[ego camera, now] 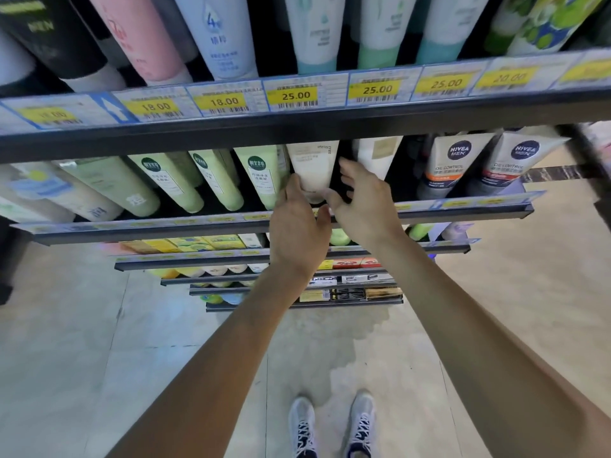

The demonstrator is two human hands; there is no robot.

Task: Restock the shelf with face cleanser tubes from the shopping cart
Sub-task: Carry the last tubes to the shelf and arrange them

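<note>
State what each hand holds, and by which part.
The left hand grips the cream tube at its lower cap end. The right hand holds nothing; its fingers reach into the gap beside it.

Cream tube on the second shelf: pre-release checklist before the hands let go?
1. Left hand holds the cream tube: ok, fingers wrap its left side.
2. Right hand steadying: ok, thumb at the tube's lower end, fingers reach into the dark gap to its right.
3. Tube lined up with the green tubes: ok, similar tilt.
4. Cap seated behind the shelf rail: cannot tell, hands hide it.
5. Room behind the tube: cannot tell.
</note>
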